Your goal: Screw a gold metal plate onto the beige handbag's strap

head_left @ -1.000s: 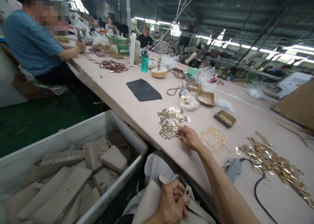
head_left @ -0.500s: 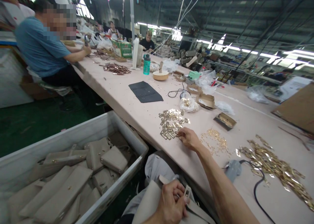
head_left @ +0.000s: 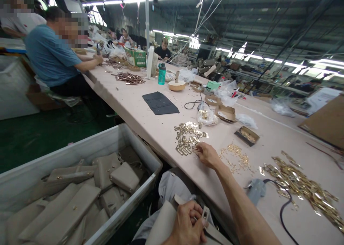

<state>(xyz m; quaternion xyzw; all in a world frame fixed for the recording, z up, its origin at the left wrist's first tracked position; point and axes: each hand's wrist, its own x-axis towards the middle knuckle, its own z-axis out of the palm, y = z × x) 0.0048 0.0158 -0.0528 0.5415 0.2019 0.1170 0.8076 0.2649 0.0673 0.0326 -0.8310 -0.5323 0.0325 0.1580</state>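
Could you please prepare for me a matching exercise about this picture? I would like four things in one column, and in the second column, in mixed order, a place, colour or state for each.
1. left hand
2. right hand
3. bottle
4. bin

A. teal, standing upright
B. at the edge of the gold plates
C. pale grey, with several bags inside
D. holding a beige bag

Right pairs: 1-D, 2-B, 3-A, 4-C

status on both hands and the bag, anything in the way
Left hand holding beige bag. Right hand at edge of gold plates. No obstruction seen.
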